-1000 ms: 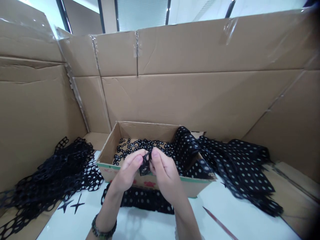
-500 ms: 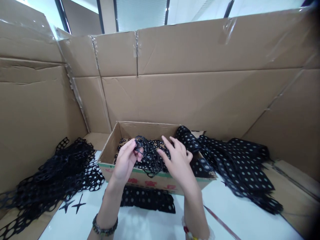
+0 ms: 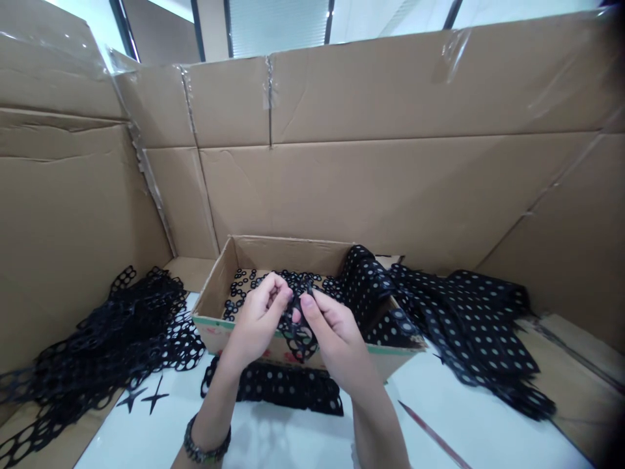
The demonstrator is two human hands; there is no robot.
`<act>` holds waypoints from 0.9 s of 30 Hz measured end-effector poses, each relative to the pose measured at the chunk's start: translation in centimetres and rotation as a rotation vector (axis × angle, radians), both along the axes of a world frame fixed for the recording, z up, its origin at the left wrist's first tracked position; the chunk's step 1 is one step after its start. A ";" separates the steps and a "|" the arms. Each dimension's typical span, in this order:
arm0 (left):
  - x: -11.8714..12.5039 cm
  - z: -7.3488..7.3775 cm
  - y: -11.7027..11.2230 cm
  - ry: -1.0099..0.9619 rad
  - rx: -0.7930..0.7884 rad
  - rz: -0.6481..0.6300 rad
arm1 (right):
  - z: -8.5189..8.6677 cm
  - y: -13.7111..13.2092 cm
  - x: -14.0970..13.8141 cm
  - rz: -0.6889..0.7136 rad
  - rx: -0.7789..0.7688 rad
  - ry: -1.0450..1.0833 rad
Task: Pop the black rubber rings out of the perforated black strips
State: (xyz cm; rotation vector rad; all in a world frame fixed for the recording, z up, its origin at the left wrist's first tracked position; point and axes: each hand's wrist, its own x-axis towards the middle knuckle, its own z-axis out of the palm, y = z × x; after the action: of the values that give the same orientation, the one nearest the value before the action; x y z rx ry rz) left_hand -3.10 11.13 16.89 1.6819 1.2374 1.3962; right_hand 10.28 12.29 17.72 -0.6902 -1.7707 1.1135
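Observation:
My left hand (image 3: pixel 258 322) and my right hand (image 3: pixel 336 342) pinch a small tangled piece of black rubber ring mesh (image 3: pixel 299 332) between their fingertips, above the front wall of a cardboard box (image 3: pixel 254 326). Loose black rubber rings (image 3: pixel 273 283) lie in the box, though my hands hide its front part. A black sheet punched with round holes (image 3: pixel 366 283) drapes over the box's right wall. A beaded bracelet (image 3: pixel 208 440) circles my left wrist.
Tall cardboard walls (image 3: pixel 390 182) surround the white table (image 3: pixel 273 443). A heap of black lattice scrap (image 3: pixel 107 332) lies at left, and punched sheet (image 3: pixel 469 326) spreads at right. A strip of it (image 3: pixel 278 387) lies before the box. Black cross-shaped pieces (image 3: pixel 146 397) and a thin red rod (image 3: pixel 432 433) lie on the table.
My hands have come back together over the box, and the right hand now pinches the mesh too. The mesh has bunched into a smaller piece than half a second ago.

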 end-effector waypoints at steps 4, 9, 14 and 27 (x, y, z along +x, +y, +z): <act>0.2 -0.4 0.1 0.163 0.198 0.071 | 0.2 -0.6 -0.7 0.009 -0.052 0.093; 0.0 -0.2 -0.2 0.014 0.149 0.043 | 0.2 -0.5 -0.9 -0.095 0.001 0.071; -0.3 0.3 -0.7 0.156 0.224 0.199 | 0.0 -0.3 -0.5 -0.214 0.038 -0.040; -1.2 1.1 -1.5 0.192 0.131 0.049 | -0.6 0.6 0.8 -0.222 0.003 0.196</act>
State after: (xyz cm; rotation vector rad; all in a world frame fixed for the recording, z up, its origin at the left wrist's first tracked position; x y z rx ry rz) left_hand -4.33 9.62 17.95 1.9252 1.3247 1.3969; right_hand 11.12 12.84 17.08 -0.7307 -1.4910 0.9914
